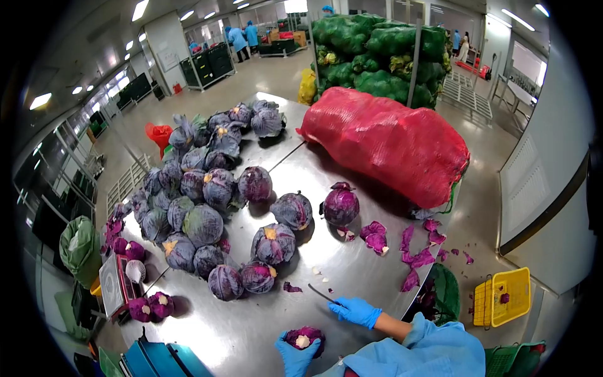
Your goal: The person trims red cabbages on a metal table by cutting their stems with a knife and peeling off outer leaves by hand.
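At the table's near edge, my left hand (295, 357), in a blue glove, is closed around a trimmed red cabbage (312, 335), its pale cut stem facing up. My right hand (355, 311), also gloved in blue, grips a knife (321, 293) whose dark, thin blade points up and left, apart from the cabbage. Ahead of the knife lie a few pale stem scraps (316, 271) and a purple leaf piece (292, 287). Untrimmed red cabbages (274, 244) with dull outer leaves sit beyond, and a glossier one (340, 207) stands farther right.
A large red mesh sack (386, 144) lies across the table's (220, 327) far right. Peeled leaves (416, 257) litter the right edge. A scale (115, 286) and trimmed cabbages (161, 305) are at left. On the floor stands a yellow basket (502, 296); stacked green sacks (383, 56) rise behind.
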Demonstrator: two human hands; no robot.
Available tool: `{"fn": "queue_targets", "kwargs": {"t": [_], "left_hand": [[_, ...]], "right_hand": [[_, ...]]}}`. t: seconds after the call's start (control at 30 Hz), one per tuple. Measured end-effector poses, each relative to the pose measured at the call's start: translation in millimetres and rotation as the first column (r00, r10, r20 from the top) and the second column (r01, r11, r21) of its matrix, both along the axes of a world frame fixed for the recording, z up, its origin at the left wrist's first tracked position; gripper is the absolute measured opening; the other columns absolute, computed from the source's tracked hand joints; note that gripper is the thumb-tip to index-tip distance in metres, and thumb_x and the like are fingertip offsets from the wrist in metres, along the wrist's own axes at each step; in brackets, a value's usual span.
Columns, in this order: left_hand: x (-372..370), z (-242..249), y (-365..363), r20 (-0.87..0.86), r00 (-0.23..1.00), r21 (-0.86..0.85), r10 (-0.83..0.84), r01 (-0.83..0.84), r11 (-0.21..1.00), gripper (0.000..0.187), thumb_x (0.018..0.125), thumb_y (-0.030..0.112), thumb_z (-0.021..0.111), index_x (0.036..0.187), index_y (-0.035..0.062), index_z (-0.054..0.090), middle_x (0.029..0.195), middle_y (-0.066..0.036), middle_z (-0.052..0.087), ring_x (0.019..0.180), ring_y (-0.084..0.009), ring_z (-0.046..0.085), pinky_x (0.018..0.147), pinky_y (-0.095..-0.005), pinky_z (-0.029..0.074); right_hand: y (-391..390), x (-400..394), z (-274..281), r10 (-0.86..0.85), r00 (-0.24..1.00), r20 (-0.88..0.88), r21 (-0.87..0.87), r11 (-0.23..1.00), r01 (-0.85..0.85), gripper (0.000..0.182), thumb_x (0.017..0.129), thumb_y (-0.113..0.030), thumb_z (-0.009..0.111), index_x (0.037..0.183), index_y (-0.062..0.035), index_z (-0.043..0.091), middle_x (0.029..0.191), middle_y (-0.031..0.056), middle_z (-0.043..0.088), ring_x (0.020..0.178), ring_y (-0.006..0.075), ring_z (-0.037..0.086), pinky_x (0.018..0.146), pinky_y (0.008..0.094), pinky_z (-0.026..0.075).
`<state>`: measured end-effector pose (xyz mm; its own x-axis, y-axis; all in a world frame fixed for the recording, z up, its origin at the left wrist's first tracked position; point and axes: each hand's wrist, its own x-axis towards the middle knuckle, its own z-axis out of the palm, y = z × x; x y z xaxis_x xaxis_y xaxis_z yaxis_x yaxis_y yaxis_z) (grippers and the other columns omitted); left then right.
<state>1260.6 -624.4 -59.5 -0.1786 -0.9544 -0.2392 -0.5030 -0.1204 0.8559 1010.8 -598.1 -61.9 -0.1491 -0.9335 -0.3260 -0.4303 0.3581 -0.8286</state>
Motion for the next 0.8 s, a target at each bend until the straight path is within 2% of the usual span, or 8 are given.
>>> {"fn": "queue_targets", "kwargs": {"t": [0.07, 0.13, 0.23, 0.33, 0.43, 0.53, 0.63, 0.8], "left_hand": [[0, 7, 4, 0.086, 0.996, 0.028, 0.0, -0.002, 1.0, 0.122, 0.055, 0.041, 0.093, 0.138, -0.0155, 0.022, 0.131, -0.025, 0.036, 0.12, -0.0347, 0.044, 0.102, -0.0437, 0.04], [2, 10, 2, 0.123, 0.99, 0.003, -0.067, 0.067, 0.998, 0.124, 0.055, 0.04, 0.093, 0.14, -0.0147, 0.021, 0.134, -0.027, 0.035, 0.122, -0.0359, 0.043, 0.104, -0.0436, 0.039], [5, 0, -3, -0.028, 0.996, 0.062, -0.086, 0.088, 0.994, 0.122, 0.055, 0.04, 0.092, 0.139, -0.0154, 0.022, 0.133, -0.028, 0.037, 0.12, -0.0352, 0.046, 0.102, -0.0424, 0.041], [-4, 12, -11, -0.004, 0.998, 0.058, -0.064, 0.064, 0.996, 0.101, 0.055, 0.037, 0.092, 0.127, -0.0124, 0.04, 0.12, -0.026, 0.05, 0.112, -0.033, 0.053, 0.094, -0.041, 0.046], [-21, 62, -26, -0.006, 0.991, 0.122, -0.135, 0.134, 0.983, 0.077, 0.054, 0.035, 0.091, 0.107, -0.0048, 0.052, 0.104, -0.022, 0.059, 0.1, -0.0328, 0.059, 0.084, -0.0427, 0.049], [-21, 31, -29, 0.055, 0.987, 0.034, -0.149, 0.148, 0.988, 0.064, 0.055, 0.036, 0.089, 0.094, 0.0005, 0.053, 0.098, -0.022, 0.061, 0.094, -0.035, 0.061, 0.079, -0.0452, 0.049], [-22, 20, -34, 0.012, 0.99, 0.07, -0.142, 0.141, 0.988, 0.069, 0.057, 0.038, 0.088, 0.103, -0.001, 0.054, 0.103, -0.024, 0.061, 0.094, -0.0377, 0.061, 0.08, -0.0457, 0.05], [-26, 13, -26, -0.029, 1.0, 0.119, 0.01, -0.007, 0.993, 0.078, 0.057, 0.038, 0.088, 0.113, -0.0037, 0.053, 0.105, -0.024, 0.061, 0.097, -0.0367, 0.062, 0.082, -0.0449, 0.05]], "right_hand": [[6, 12, 5, 0.05, 0.999, -0.015, 0.05, 0.998, -0.05, 0.048, 0.098, -0.052, 0.046, 0.09, -0.0073, 0.062, 0.077, 0.0178, 0.067, 0.073, 0.0392, 0.065, 0.07, 0.046, 0.051], [6, 19, 11, 0.071, 0.997, -0.031, 0.033, 0.997, -0.07, 0.05, 0.097, -0.053, 0.046, 0.084, -0.0078, 0.062, 0.072, 0.0174, 0.065, 0.07, 0.0398, 0.064, 0.069, 0.0468, 0.051], [9, 24, 6, 0.154, 0.976, -0.153, -0.004, 0.988, -0.156, 0.05, 0.097, -0.054, 0.046, 0.09, -0.0089, 0.066, 0.078, 0.0129, 0.069, 0.072, 0.0318, 0.067, 0.068, 0.0407, 0.052], [7, 28, 11, 0.161, 0.962, -0.222, -0.039, 0.984, -0.174, 0.048, 0.096, -0.053, 0.048, 0.087, -0.0099, 0.065, 0.076, 0.0144, 0.066, 0.07, 0.0355, 0.065, 0.066, 0.0427, 0.051], [9, 30, 8, 0.121, 0.96, -0.251, -0.079, 0.986, -0.145, 0.044, 0.096, -0.051, 0.05, 0.085, -0.0106, 0.064, 0.076, 0.0158, 0.064, 0.07, 0.0374, 0.063, 0.064, 0.0444, 0.05], [9, 29, 16, 0.116, 0.959, -0.257, -0.068, 0.988, -0.138, 0.042, 0.095, -0.049, 0.052, 0.084, -0.0097, 0.063, 0.076, 0.017, 0.063, 0.072, 0.0387, 0.063, 0.064, 0.0451, 0.05], [12, 27, 20, 0.126, 0.952, -0.28, -0.145, 0.975, -0.171, 0.041, 0.094, -0.048, 0.055, 0.082, -0.0092, 0.063, 0.076, 0.0185, 0.062, 0.071, 0.0399, 0.062, 0.064, 0.0451, 0.05], [18, 27, 23, 0.191, 0.902, -0.387, -0.072, 0.969, -0.236, 0.044, 0.093, -0.048, 0.057, 0.08, -0.0075, 0.064, 0.075, 0.0181, 0.062, 0.069, 0.038, 0.062, 0.062, 0.044, 0.05]]}}
